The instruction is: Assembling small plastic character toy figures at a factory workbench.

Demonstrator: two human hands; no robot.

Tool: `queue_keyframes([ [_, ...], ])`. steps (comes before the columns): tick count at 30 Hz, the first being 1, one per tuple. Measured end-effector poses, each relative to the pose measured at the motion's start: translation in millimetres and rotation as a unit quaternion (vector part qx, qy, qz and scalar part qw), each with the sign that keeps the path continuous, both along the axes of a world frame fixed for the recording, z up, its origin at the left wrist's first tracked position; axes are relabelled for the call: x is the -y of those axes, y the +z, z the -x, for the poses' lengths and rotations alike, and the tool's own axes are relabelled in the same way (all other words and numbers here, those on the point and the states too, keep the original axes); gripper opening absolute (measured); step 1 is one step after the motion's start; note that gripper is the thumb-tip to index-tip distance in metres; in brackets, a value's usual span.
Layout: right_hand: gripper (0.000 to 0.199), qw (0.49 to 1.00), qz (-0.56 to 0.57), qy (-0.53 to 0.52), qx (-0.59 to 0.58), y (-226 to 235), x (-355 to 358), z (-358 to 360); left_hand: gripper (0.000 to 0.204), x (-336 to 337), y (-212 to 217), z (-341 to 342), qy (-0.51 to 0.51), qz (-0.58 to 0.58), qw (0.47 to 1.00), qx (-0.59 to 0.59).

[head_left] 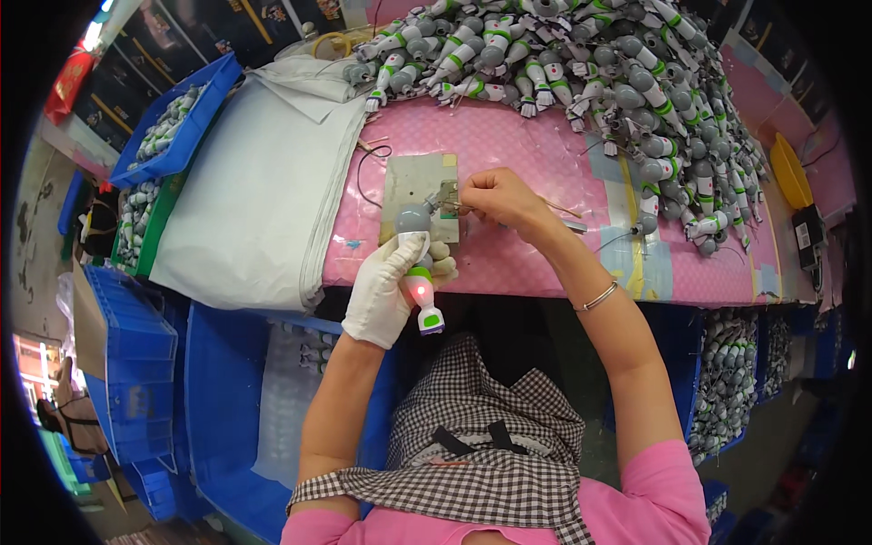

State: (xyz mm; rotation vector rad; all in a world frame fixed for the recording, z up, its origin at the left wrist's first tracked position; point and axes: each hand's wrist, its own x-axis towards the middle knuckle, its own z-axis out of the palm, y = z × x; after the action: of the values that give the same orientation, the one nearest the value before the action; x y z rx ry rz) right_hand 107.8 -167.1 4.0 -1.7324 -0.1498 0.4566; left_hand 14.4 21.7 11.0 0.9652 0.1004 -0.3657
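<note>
Pink-covered bench [536,154], with toy parts [649,84] heaped beyond a grey plate [400,177]. Clasping one lit toy part [421,296] in the gloved left hand [389,283], ball end [413,218] over the plate; pinching a thin piece [453,208], too small to identify, at the plate's right edge in the bare right hand [502,197], hands apart. Could strain or scratch the ball end through a loose grip or hasty tug.

Bright, even light falls on the worktop [554,163], its plastic surface throwing scattered sheen. Left of and beyond it, a lamp [93,34] glares white. A red light [421,292] glows on the toy [414,218] at its near edge; deep shadow lies underneath. The worktop's middle looks sharp; fisheye distortion bends its surroundings toward a black rim.
</note>
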Motion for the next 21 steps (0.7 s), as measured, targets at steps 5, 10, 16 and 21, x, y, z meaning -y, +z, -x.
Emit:
queue_keyframes([
  [5,0.023,0.983,-0.015,-0.091,0.156,-15.0,7.9,7.4,0.039,-8.2,-4.4,11.7,-0.026,0.037,0.999,0.000],
  [10,0.017,0.934,-0.050,-0.248,0.254,51.7,80.8,36.3,0.050,-74.9,8.1,52.5,0.041,-0.072,0.995,-0.050],
  [16,0.030,0.693,0.371,-0.382,0.485,43.9,203.4,-31.9,0.041,-179.5,-16.2,145.9,0.216,-0.277,0.932,-0.085],
  [21,0.053,0.597,0.610,-0.210,0.478,20.9,271.0,-82.9,0.046,-237.6,-77.4,205.2,-0.010,-0.625,0.772,-0.118],
])
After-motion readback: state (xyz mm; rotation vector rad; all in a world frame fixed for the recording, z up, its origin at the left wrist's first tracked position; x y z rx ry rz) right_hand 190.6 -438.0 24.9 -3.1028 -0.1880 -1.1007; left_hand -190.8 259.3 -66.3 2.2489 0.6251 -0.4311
